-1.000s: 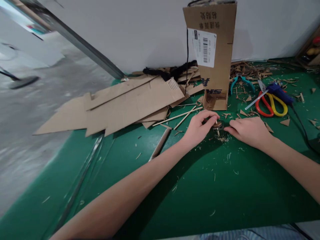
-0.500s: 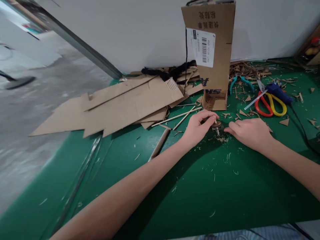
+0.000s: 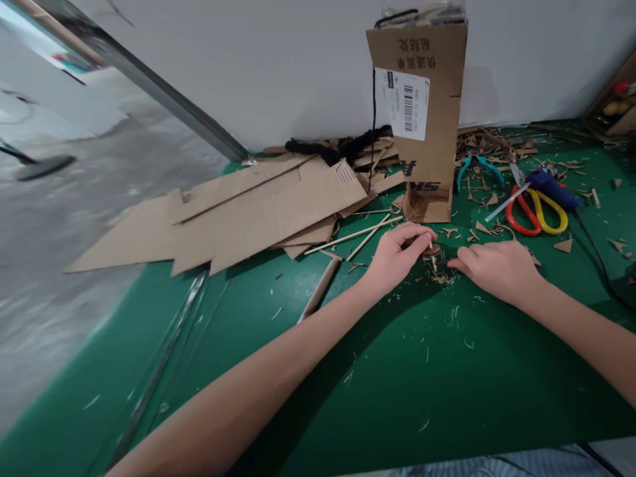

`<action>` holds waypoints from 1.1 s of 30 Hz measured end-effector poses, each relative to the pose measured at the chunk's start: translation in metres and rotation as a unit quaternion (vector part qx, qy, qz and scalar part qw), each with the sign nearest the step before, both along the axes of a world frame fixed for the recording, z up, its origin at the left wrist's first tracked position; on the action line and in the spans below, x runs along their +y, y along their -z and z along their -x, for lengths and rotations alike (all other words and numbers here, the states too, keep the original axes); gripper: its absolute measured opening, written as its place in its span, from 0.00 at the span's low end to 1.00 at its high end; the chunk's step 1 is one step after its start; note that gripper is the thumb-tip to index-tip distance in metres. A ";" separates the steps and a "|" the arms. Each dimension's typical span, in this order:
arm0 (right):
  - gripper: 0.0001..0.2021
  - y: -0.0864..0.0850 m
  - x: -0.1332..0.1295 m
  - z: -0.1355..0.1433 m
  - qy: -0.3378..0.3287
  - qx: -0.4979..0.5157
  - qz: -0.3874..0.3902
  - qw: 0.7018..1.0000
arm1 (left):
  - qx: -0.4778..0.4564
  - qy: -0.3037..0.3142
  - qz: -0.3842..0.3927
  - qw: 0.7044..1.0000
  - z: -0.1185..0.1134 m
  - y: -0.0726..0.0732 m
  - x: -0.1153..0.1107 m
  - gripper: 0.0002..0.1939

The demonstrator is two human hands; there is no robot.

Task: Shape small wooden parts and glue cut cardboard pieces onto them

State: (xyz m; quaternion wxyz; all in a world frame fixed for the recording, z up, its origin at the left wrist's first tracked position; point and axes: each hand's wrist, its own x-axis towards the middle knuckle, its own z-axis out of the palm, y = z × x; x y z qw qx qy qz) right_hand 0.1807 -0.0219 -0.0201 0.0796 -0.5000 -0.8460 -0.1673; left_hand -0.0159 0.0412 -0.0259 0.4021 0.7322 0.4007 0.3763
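Near the foot of the cardboard box, my left hand (image 3: 397, 255) pinches a short pale wooden stick (image 3: 434, 264). A small round brown disc (image 3: 433, 250) sits around that stick, just beyond the fingertips. My right hand (image 3: 497, 265) is closed beside it, thumb and fingers wrapped round a slim dark tool (image 3: 452, 263) that points toward the stick's lower end. Most of this tool is hidden by the fingers, so its exact kind is unclear. Fine pale shavings (image 3: 442, 281) lie under the stick on the green tabletop (image 3: 397, 391).
A tall cardboard box (image 3: 434, 126) stands against the wall. Flat cardboard sheets (image 3: 258, 212) and thin wooden sticks (image 3: 355, 233) lie to the left. On the right are teal-handled pliers (image 3: 479, 165), red-and-yellow scissors (image 3: 551, 215), a blue glue gun (image 3: 551, 187) and cardboard scraps.
The view has shifted slightly. Both hands keep their grips close together; the dark tool sits slightly farther from the stick.
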 end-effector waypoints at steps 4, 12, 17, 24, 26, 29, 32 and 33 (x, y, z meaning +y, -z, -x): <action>0.25 0.003 -0.001 0.000 0.022 -0.002 -0.047 0.999 | 0.000 0.006 -0.006 1.000 -0.001 0.002 0.001 0.09; 0.25 0.000 -0.001 0.003 0.032 -0.025 0.013 0.999 | -0.003 0.006 0.013 1.000 -0.001 0.000 0.000 0.10; 0.23 -0.001 -0.003 0.002 -0.002 -0.027 0.005 1.000 | -0.005 0.003 0.012 1.000 -0.001 -0.001 -0.001 0.09; 0.25 0.000 -0.005 0.006 0.020 -0.018 -0.051 0.998 | -0.009 -0.002 0.016 1.000 -0.003 0.001 0.000 0.09; 0.25 -0.001 -0.004 0.007 0.030 -0.020 -0.037 0.999 | -0.003 -0.012 0.006 1.000 -0.003 0.002 0.000 0.09; 0.25 -0.002 -0.004 0.008 0.038 -0.027 -0.002 0.999 | 0.002 -0.025 -0.007 1.000 -0.003 0.002 0.001 0.09; 0.24 -0.003 -0.003 0.007 0.033 -0.031 0.020 0.999 | 0.005 -0.023 0.001 1.000 -0.002 -0.001 -0.001 0.09; 0.24 -0.003 -0.003 0.007 0.031 -0.033 0.023 0.999 | 0.007 -0.021 0.006 1.000 -0.002 -0.003 -0.002 0.09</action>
